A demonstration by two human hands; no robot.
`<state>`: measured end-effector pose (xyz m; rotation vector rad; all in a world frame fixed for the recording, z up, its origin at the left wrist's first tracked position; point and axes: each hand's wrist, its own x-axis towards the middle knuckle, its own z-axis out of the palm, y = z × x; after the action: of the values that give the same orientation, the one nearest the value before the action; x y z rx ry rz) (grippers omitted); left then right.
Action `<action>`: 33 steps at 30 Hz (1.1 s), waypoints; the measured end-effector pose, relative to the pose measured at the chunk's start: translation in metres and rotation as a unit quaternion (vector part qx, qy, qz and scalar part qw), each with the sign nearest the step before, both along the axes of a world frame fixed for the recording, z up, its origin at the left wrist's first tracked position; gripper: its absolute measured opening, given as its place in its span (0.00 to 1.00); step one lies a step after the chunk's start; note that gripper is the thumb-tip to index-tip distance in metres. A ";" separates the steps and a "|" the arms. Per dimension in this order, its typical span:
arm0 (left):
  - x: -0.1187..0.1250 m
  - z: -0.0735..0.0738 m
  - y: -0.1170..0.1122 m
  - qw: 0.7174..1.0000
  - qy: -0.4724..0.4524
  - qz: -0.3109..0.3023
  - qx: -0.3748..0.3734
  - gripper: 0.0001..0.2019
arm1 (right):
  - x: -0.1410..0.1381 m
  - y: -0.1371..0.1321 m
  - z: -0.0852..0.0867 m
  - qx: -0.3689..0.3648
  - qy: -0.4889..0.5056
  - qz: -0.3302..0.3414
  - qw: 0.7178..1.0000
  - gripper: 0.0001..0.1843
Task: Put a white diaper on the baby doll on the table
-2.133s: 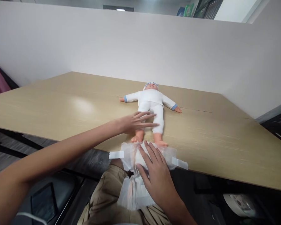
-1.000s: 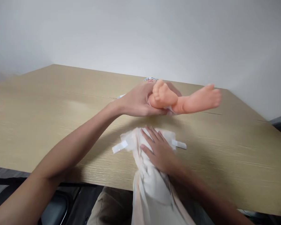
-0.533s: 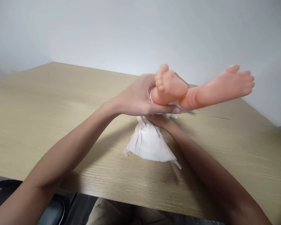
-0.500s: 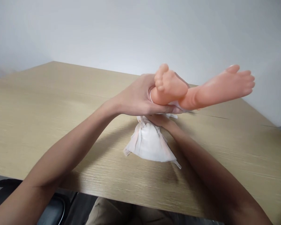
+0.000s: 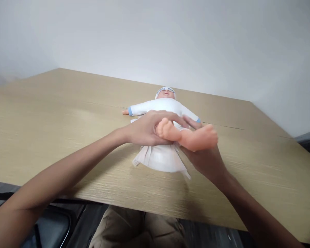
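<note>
A baby doll (image 5: 166,106) in a white long-sleeved top with blue cuffs and a printed white hat lies on its back, its feet towards me. Around its leg at the left my left hand (image 5: 146,130) is wrapped, with the doll's foot (image 5: 167,129) poking out past the thumb. Against the other leg, from below and behind, rests my right hand (image 5: 205,162); the foot (image 5: 204,137) covers most of its fingers, which look slightly blurred. A white diaper (image 5: 161,159) is spread under the doll's bottom, its front end fanned towards me.
The wooden table (image 5: 67,110) reaches back to a pale wall (image 5: 155,41). A seam runs across its top. Below the front edge are my legs (image 5: 134,227) in brown trousers and a dark chair (image 5: 51,227) at the left.
The doll's legs have come down towards the table, bringing its torso and head into view. My right hand has drawn back from beneath the doll to the leg at the right.
</note>
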<state>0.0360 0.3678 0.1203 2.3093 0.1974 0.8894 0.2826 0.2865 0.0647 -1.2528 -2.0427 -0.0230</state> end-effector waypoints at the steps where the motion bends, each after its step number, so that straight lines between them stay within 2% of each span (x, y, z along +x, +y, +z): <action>1: -0.004 -0.004 -0.002 1.000 0.008 -0.013 0.004 0.19 | -0.001 0.000 -0.001 0.000 0.001 0.017 1.000 0.38; 3: -0.018 -0.010 -0.005 0.999 0.043 -0.021 0.015 0.20 | 0.002 0.002 -0.005 0.004 -0.009 0.056 0.998 0.33; 7: -0.061 -0.030 -0.007 0.992 0.122 0.006 0.044 0.21 | 0.025 0.002 -0.018 0.033 -0.063 0.156 0.985 0.19; 10: -0.089 -0.053 -0.010 0.989 0.141 -0.002 0.034 0.24 | 0.039 0.000 -0.034 0.054 -0.117 0.187 0.974 0.19; 13: -0.100 -0.077 -0.014 0.987 0.155 0.002 0.043 0.27 | 0.045 0.000 -0.048 0.067 -0.147 0.194 0.968 0.18; 16: -0.101 -0.091 -0.016 0.983 0.173 0.004 0.070 0.28 | 0.048 0.002 -0.053 0.054 -0.163 0.196 0.965 0.17; 19: -0.099 -0.091 -0.018 0.977 0.197 0.003 0.082 0.27 | 0.054 0.005 -0.048 0.019 -0.164 0.203 0.965 0.19; 23: -0.095 -0.076 -0.026 0.969 0.234 0.018 0.077 0.24 | 0.054 -0.002 -0.027 -0.048 -0.132 0.210 0.968 0.25; 26: -0.087 -0.068 -0.038 0.956 0.271 0.062 0.091 0.17 | 0.039 -0.021 -0.014 -0.094 -0.153 0.166 0.970 0.18; 27: -0.084 -0.068 -0.043 0.951 0.280 0.084 0.100 0.18 | 0.032 -0.029 -0.013 -0.097 -0.171 0.143 0.970 0.24; 29: -0.076 -0.072 -0.050 0.941 0.288 0.128 0.121 0.23 | 0.016 -0.045 -0.016 -0.083 -0.207 0.099 0.970 0.37; 30: -0.073 -0.075 -0.052 0.937 0.289 0.146 0.133 0.23 | 0.010 -0.051 -0.021 -0.068 -0.221 0.080 0.970 0.39; 31: -0.070 -0.078 -0.054 0.933 0.289 0.159 0.144 0.20 | 0.004 -0.056 -0.026 -0.054 -0.231 0.064 0.969 0.36; 33: -0.064 -0.083 -0.056 0.928 0.285 0.178 0.161 0.11 | -0.002 -0.061 -0.037 -0.035 -0.236 0.036 0.970 0.24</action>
<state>-0.0285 0.3119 0.0372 2.8528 0.7906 0.4000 0.2807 0.2260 0.0278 -1.3059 -2.5140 -0.2376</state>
